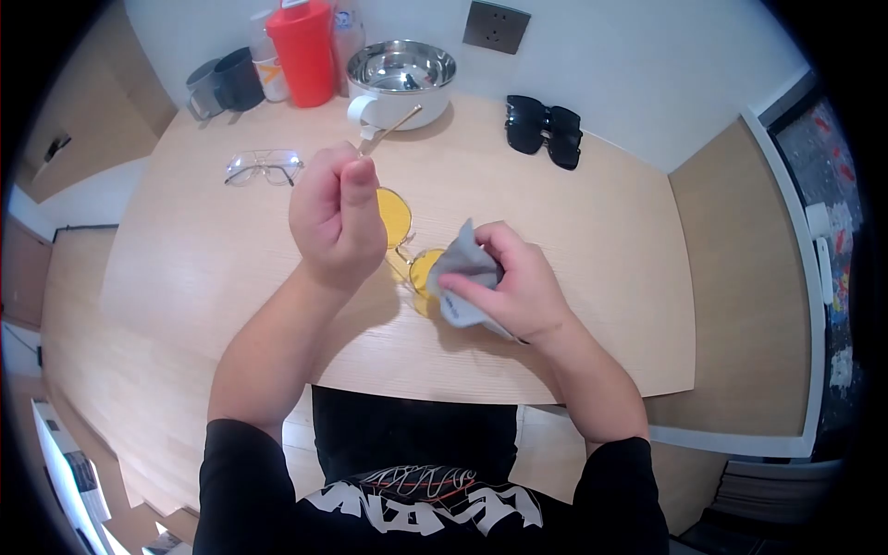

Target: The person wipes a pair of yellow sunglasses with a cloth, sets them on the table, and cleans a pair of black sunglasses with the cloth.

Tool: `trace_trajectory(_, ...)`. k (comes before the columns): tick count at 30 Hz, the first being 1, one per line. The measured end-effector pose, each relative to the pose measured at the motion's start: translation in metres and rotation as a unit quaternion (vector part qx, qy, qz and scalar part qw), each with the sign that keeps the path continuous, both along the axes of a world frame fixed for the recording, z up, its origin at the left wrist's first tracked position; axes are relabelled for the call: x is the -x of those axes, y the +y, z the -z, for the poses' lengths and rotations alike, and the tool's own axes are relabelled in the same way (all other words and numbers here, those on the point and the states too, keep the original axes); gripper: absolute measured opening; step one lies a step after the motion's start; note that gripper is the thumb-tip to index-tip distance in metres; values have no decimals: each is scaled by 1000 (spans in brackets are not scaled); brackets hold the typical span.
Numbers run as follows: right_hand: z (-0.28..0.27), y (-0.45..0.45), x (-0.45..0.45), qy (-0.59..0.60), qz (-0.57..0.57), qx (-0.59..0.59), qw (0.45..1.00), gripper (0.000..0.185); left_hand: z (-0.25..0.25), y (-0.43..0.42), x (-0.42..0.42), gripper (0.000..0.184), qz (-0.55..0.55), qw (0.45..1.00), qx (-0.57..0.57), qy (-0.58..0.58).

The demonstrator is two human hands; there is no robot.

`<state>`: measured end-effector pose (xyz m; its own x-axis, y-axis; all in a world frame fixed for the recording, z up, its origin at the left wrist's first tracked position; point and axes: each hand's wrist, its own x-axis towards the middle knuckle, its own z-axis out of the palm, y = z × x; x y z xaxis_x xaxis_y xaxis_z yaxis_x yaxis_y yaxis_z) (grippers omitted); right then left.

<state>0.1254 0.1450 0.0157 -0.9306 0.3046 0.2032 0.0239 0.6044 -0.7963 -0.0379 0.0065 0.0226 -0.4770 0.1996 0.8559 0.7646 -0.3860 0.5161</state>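
Round yellow-tinted glasses [395, 218] with a thin metal frame are held up above the wooden table. My left hand [339, 215] is closed around their left side, and one temple arm sticks out above the fist. A grey cleaning cloth [472, 273] is pinched in my right hand [518, 285], its folds lying over the right yellow lens and covering part of it. Fingers of the right hand behind the cloth are hidden.
Clear-lensed glasses [265, 168] lie at the table's left, black sunglasses [543, 131] at the back right. Along the wall stand a white-handled steel bowl [401, 81], a red tumbler [302, 54] and dark grey mugs [239, 80]. A wooden panel [740, 287] borders the right.
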Motion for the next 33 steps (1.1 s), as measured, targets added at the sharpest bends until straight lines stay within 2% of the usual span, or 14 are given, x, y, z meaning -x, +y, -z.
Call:
trace_trajectory(5,-1,-8,2,-58,-29,19,998,41,0,3,-13,28,0,999,30,20)
trace_trajectory(11,7,-3,9,-69,-18,-80,994,42,-1,2,-13,30,-12,999,46,6)
trace_trajectory(14,9,-9,5,14,-54,-70,996,40,0,2,-10,30,-13,999,48,5)
trace_trajectory(17,1,-11,5,-14,-71,-96,993,40,1,4,-13,29,-3,999,47,5)
trace_trajectory(20,-6,-7,8,-94,-63,-199,973,41,2,3,-17,29,-1,998,57,23)
trace_trajectory(26,2,-5,3,-34,-107,-138,984,42,2,2,-13,30,-7,998,55,23)
trace_trajectory(29,-4,-3,3,-47,-126,-120,984,42,-1,1,-12,31,-7,998,54,15)
trace_trajectory(33,-1,4,5,-32,-140,-163,976,36,2,2,-11,32,-9,998,57,39)
